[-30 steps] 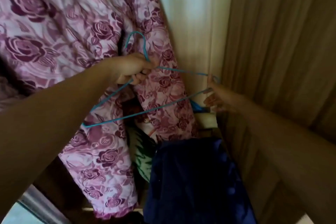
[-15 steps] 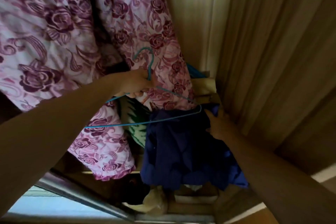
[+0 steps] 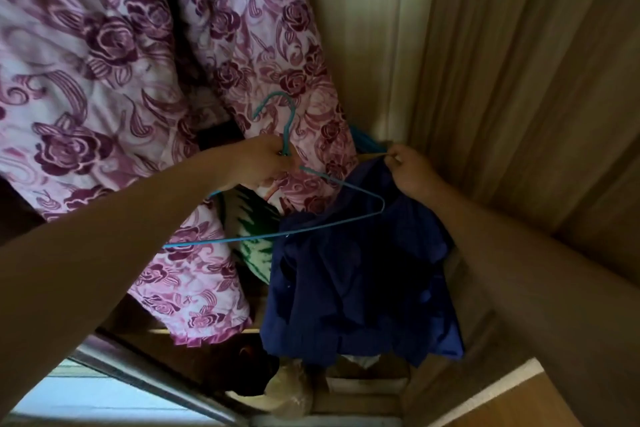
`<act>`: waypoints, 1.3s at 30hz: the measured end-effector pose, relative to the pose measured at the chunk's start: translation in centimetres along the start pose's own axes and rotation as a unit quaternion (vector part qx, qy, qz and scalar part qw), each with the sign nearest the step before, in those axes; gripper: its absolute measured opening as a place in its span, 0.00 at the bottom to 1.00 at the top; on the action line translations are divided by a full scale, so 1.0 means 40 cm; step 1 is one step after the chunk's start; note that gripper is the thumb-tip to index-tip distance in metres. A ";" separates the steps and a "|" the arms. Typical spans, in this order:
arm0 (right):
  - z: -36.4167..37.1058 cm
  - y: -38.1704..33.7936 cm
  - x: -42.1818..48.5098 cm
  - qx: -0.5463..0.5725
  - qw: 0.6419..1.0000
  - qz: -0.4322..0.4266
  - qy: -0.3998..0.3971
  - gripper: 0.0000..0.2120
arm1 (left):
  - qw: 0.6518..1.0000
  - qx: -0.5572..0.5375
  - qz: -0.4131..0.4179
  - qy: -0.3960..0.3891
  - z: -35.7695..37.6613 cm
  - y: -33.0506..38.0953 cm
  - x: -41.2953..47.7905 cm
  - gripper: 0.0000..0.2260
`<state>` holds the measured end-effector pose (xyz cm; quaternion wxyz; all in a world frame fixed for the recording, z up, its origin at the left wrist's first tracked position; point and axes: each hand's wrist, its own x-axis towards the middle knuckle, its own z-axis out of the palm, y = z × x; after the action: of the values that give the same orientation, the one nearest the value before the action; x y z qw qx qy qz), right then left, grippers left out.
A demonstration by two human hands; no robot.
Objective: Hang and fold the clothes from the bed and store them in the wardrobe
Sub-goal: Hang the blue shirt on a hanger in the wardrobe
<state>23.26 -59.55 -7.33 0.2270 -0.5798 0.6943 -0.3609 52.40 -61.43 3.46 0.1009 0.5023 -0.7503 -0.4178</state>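
Blue wire hanger (image 3: 291, 125) held in the left hand (image 3: 263, 163), dark blue garment (image 3: 346, 281) pinched by the right hand (image 3: 410, 170).
Pink and purple rose-patterned fabric (image 3: 104, 80) hangs at the far left and fills the upper left of the view. In front of it the left hand is closed around the neck of the hanger, just under the hook; the hanger is tilted, and its long bar runs down to the left. A green and white cloth (image 3: 252, 215) shows behind this bar. Further right the dark blue garment hangs low, with the right corner of the hanger lying in front of its upper part. The right hand pinches the top edge of this garment with curled fingers. At the far right stands the wooden wardrobe panel (image 3: 519, 114).
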 end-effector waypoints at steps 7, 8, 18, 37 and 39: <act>-0.065 -0.316 -0.023 0.151 0.983 -0.051 -0.091 0.08 | 0.988 -0.107 0.080 0.081 0.066 0.064 0.014 0.08; -0.070 -0.352 -0.034 0.179 0.977 -0.049 -0.110 0.09 | 0.982 -0.137 0.098 0.084 0.079 0.074 0.019 0.06; -0.154 -0.396 -0.101 -0.156 0.959 -0.188 -0.140 0.13 | 0.919 -0.270 0.211 0.194 0.104 0.094 0.013 0.13; -0.171 -0.398 -0.141 -0.049 0.960 -0.273 -0.040 0.06 | 0.924 -0.212 0.044 -0.316 0.005 -0.045 0.047 0.16; -0.182 -0.406 -0.142 -0.042 0.962 -0.268 -0.023 0.05 | 0.924 -0.149 0.034 -0.350 0.016 -0.043 0.050 0.12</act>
<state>29.60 -53.42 9.11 0.1127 -0.7619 0.5225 -0.3658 52.22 -63.02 1.28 -0.0809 0.2777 -0.6835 -0.6702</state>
